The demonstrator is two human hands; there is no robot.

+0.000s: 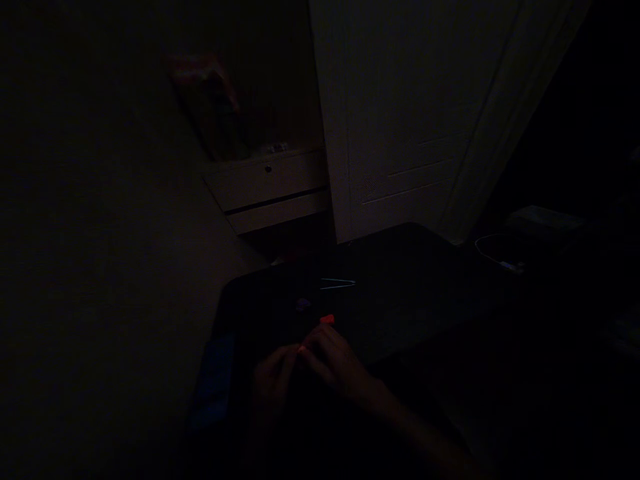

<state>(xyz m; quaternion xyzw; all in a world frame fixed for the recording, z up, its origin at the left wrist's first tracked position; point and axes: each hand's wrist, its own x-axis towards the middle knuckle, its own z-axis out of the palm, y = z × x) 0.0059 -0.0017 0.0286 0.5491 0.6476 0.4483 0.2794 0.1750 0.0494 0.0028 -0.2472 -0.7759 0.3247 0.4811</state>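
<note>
The room is very dark. Both of my hands meet over a dark table [410,280]. My left hand [273,383] and my right hand [333,363] have their fingers drawn together around a small orange-red thing [302,349] between the fingertips. A second small orange-red piece [327,319] lies on the table just beyond my right hand. Thin metal tweezers [339,284] lie farther back on the table. A small pale purplish object [303,305] sits left of them.
A pale drawer unit [270,187] stands behind the table, next to a light door [410,113]. A white cable [495,257] lies at the right. Something blue [215,380] shows at the table's left edge.
</note>
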